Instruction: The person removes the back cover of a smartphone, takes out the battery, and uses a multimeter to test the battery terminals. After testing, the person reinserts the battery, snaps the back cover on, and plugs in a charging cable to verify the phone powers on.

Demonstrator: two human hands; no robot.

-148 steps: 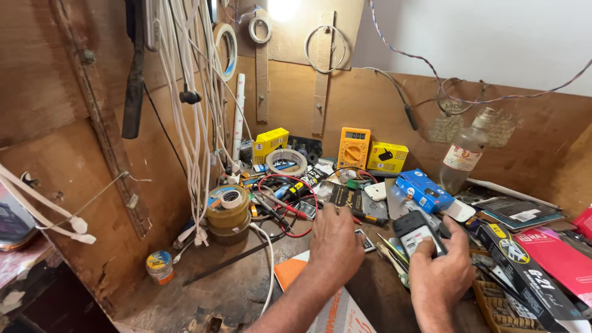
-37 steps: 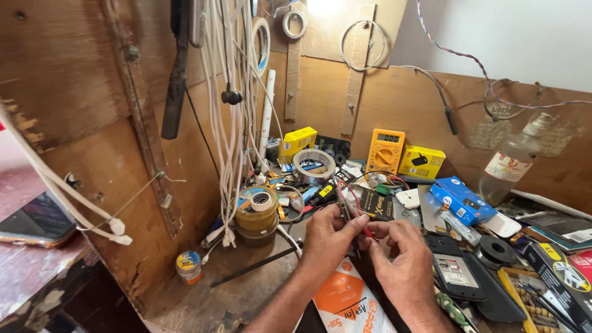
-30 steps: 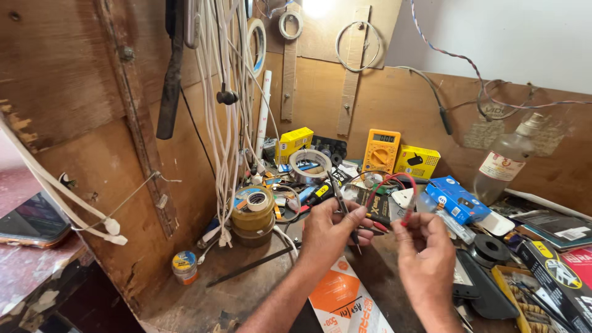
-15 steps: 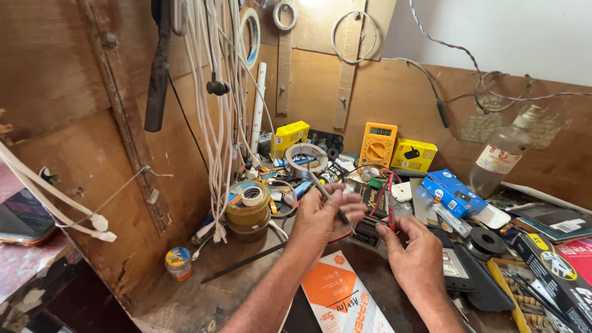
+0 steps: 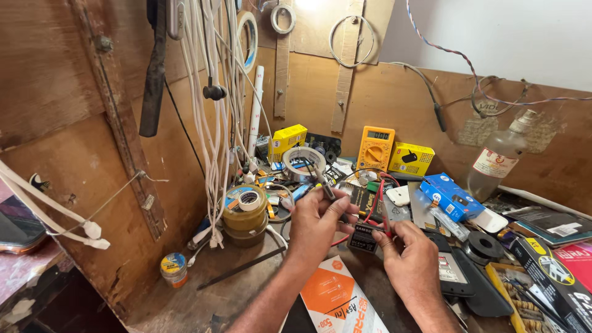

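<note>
Left hand (image 5: pixel 317 221) pinches a thin probe (image 5: pixel 323 184); right hand (image 5: pixel 412 262) grips a red probe (image 5: pixel 383 213) touching a small black battery (image 5: pixel 363 238) between them. Below, a cluttered wooden workbench (image 5: pixel 185 302); behind, a yellow multimeter (image 5: pixel 375 148), tape rolls (image 5: pixel 245 213), plywood wall (image 5: pixel 394 92) hung with white cables (image 5: pixel 213 92).

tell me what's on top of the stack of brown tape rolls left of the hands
A smaller white tape roll lies on the stack of brown tape rolls, beside a blue-and-orange label on the top roll. White hanging cables cover the stack's left edge, so what lies there is hidden.
</note>
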